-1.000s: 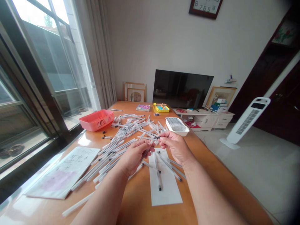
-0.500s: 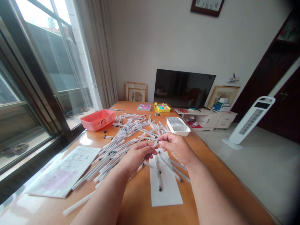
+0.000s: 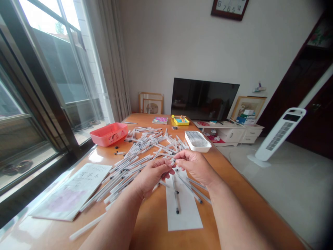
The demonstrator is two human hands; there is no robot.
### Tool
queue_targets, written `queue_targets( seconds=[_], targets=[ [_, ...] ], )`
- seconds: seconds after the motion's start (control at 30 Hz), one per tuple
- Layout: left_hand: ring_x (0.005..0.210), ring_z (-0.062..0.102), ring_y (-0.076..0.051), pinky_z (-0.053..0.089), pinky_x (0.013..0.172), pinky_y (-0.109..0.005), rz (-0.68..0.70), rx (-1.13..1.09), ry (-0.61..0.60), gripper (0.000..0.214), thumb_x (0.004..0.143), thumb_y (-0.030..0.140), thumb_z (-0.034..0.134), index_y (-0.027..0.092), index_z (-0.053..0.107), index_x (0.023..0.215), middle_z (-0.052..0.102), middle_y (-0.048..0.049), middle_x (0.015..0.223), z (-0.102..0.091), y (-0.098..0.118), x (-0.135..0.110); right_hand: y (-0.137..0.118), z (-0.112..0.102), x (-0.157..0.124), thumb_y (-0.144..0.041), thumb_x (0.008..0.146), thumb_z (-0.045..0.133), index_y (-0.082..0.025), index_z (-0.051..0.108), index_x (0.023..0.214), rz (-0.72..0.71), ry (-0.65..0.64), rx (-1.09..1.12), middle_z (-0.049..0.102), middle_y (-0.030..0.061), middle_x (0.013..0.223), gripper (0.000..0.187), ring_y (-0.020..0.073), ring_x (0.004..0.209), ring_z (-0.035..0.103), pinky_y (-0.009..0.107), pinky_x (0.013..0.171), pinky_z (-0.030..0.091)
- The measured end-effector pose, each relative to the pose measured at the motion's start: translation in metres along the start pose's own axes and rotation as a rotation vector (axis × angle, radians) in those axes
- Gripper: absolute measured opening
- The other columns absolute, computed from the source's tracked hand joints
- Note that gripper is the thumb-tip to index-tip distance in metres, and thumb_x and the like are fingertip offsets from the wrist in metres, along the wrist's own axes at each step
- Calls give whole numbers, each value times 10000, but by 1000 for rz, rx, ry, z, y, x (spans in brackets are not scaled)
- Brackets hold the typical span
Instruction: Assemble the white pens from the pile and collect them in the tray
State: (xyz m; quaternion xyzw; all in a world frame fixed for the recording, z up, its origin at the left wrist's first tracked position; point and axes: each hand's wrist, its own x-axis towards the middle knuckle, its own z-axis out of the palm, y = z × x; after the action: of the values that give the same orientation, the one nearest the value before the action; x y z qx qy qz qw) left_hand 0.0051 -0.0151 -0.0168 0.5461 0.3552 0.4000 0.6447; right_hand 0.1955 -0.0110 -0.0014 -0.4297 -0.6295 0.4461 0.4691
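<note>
My left hand (image 3: pixel 153 173) and my right hand (image 3: pixel 196 166) meet above the table, fingertips nearly touching. Pinched in the left is a pen barrel (image 3: pixel 172 160), pale with a dark end; most of it is hidden by the fingers. The right thumb and forefinger close on that dark end, perhaps a small black cap. Below them a strip of white paper (image 3: pixel 186 220) lies with a few clear pens (image 3: pixel 177 203) with black ends on and beside it. Left of the hands spreads a big heap of translucent pen barrels (image 3: pixel 127 166), some with black ends.
A red plastic basket (image 3: pixel 106 136) stands at the left edge, a booklet (image 3: pixel 67 194) nearer me. On the right is a white tray (image 3: pixel 204 148) of pen parts. Further back lie a pink book (image 3: pixel 159 120) and a yellow box (image 3: pixel 181 121). A tower fan (image 3: pixel 278 137) stands beyond.
Both hands stay almost in place. The right fingers have shifted slightly left and down, closer to the left fingertips. The things on the table look the same.
</note>
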Motion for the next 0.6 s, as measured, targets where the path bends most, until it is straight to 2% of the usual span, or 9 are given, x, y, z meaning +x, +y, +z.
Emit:
queue_targets(
  seconds=[0.6],
  targets=[
    [620, 495, -116, 355, 624, -273, -27, 19, -14, 263, 800, 397, 708, 139, 715, 853, 690, -74, 788, -2, 0, -1, -9, -3, -6, -242, 778, 673, -165, 728, 885, 41, -57, -39, 695, 21, 792, 143, 127, 659, 546, 266, 637, 444]
  ],
)
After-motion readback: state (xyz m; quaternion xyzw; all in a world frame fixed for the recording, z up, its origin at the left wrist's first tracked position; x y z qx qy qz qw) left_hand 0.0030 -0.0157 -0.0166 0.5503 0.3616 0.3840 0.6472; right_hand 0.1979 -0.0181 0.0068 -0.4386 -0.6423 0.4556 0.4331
